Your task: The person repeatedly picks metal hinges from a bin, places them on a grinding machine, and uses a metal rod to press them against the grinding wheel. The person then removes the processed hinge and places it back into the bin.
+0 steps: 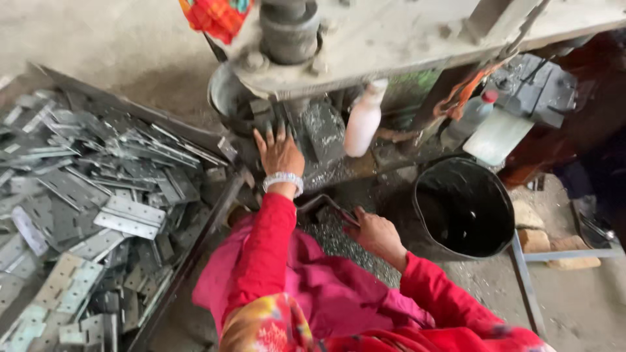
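My left hand (278, 151) reaches forward under the grey press machine (365, 39), fingers spread and touching the dark metal parts at its base; a beaded white bracelet sits on the wrist. My right hand (373, 233) is closed around a dark bent metal handle (324, 203) just in front of my lap. Both arms wear red sleeves. Fine metal scraps (329, 238) cover the ledge between the hands.
A tray (195, 251) at the left holds a heap of several flat grey hinge plates (98, 195). A black bucket (464, 207) stands at the right. A white plastic bottle (363, 120) and a red-capped bottle (471, 116) stand by the machine. Bricks lie at far right.
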